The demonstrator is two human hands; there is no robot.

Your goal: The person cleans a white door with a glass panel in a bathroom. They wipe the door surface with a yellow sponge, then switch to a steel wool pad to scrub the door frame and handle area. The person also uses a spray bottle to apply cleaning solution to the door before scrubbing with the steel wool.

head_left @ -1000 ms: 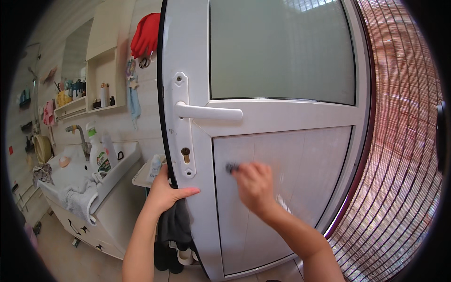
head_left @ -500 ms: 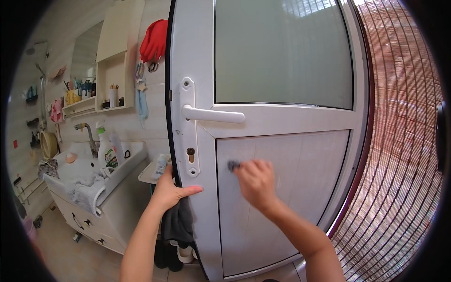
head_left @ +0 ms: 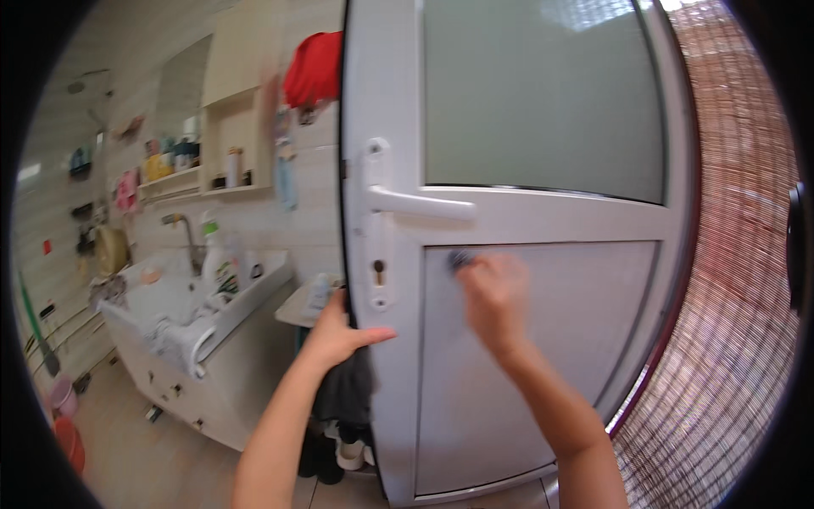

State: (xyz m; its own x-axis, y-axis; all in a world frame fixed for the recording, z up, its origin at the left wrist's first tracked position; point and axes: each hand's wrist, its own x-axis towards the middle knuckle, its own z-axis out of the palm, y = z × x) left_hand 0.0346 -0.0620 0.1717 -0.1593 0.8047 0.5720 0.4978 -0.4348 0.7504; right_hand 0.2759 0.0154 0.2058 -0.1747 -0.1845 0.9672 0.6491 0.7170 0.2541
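Observation:
A white door (head_left: 543,399) with a frosted glass pane (head_left: 543,93) and a white lever handle (head_left: 420,204) stands ajar in front of me. My left hand (head_left: 339,331) grips the door's edge just below the keyhole (head_left: 379,272), thumb on the front face. My right hand (head_left: 493,293) presses a small dark cloth or pad (head_left: 460,258) against the top left corner of the lower white panel. The pad is mostly hidden by my fingers and blurred.
Left of the door is a bathroom: a white sink cabinet (head_left: 203,339) with a tap and bottles, wall shelves (head_left: 203,182) with small items, a red thing (head_left: 314,72) hanging up high. Dark clothing hangs behind the door's edge. A reed blind (head_left: 738,339) covers the right.
My right hand with the pad has shifted slightly up and left on the lower panel. The view has moved closer to the door. My left hand stays on the door's edge.

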